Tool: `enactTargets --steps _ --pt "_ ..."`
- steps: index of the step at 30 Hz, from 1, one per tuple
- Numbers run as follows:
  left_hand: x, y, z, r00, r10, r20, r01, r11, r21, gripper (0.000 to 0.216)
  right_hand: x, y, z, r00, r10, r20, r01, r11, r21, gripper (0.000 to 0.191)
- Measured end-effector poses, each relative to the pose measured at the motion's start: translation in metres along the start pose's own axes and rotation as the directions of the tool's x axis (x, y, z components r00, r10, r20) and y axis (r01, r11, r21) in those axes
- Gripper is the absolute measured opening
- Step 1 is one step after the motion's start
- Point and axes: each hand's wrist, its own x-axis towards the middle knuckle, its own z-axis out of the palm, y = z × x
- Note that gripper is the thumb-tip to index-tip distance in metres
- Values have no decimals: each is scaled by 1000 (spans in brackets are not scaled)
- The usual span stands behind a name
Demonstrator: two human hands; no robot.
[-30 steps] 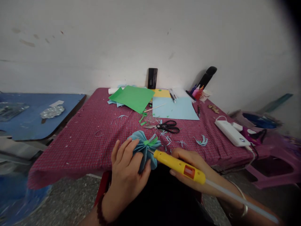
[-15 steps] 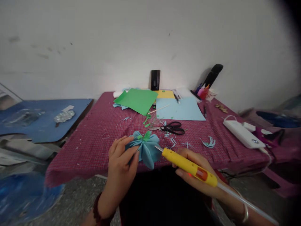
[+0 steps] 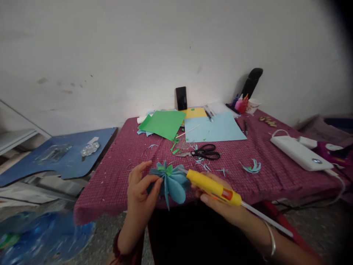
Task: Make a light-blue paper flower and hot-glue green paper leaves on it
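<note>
My left hand pinches a petal of a blue paper flower between thumb and forefinger, above the table's front edge. Small green paper leaves sit at the flower's centre. A yellow glue gun is gripped in my right hand, a long glue stick running out of its back end. Its metal nozzle points left at the flower's upper right petal; whether they touch, I cannot tell. Black-handled scissors lie on the cloth just beyond the flower.
Blue paper strips and scraps litter the red checked tablecloth. Green card, light blue card and a phone are at the back. On the right lie a white power bank, its cable, and glue bottles farther back.
The flower has turned in my left fingers, so its petals face differently. The glue gun has shifted slightly left along with my right hand. The whole view has swung a little.
</note>
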Motion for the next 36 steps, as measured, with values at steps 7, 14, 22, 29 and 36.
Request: enactTargets --steps 7,14,22,29,36 --pt "-7 4 1 988 115 -101 -86 964 253 11 14 18 11 968 175 -181 -144 975 170 35" --pt "-4 1 3 997 -76 0 76 997 -13 17 19 13 11 984 41 -175 -44 999 -12 18" --pt "-7 -21 -10 984 -160 71 173 958 -229 12 13 11 5 991 17 -130 -45 976 -215 10" --pt "-8 -27 -7 987 -151 61 162 955 -248 12 18 15 -47 997 -51 -63 -10 691 -723 10" --pt "-11 -32 0 981 -193 -32 188 975 -118 15 23 -3 -135 980 137 -143 -176 272 -946 27"
